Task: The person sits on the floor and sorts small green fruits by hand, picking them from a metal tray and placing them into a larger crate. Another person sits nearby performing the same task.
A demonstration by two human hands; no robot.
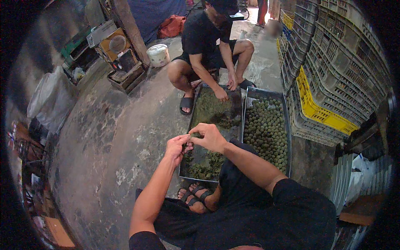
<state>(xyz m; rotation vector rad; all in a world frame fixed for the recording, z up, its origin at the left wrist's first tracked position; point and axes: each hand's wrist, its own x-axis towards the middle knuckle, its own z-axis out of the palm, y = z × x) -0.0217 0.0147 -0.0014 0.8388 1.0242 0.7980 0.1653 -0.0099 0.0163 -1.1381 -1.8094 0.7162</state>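
Observation:
Above the near end of a dark shallow tray (200, 179), my right hand (210, 137) curls its fingers around a small green clump (196, 135). My left hand (177, 148) meets it from the left, thumb and fingertips pinched together at the right thumb. Whether those left fingers grip a bit of the clump is hidden. Loose crumbly green material (204, 165) lies in the tray below, with more of it toward the far end. Beside it on the right, a second metal-edged tray (289, 153) holds many round green balls (267, 131).
A co-worker (203, 37) squats opposite, both hands in the tray's far end. Tall stacks of plastic crates (340, 62), one yellow (325, 109), rise on the right. A lidded white bucket (158, 55) and a wooden box (126, 76) stand at the back left; a white sack (51, 97) leans further left.

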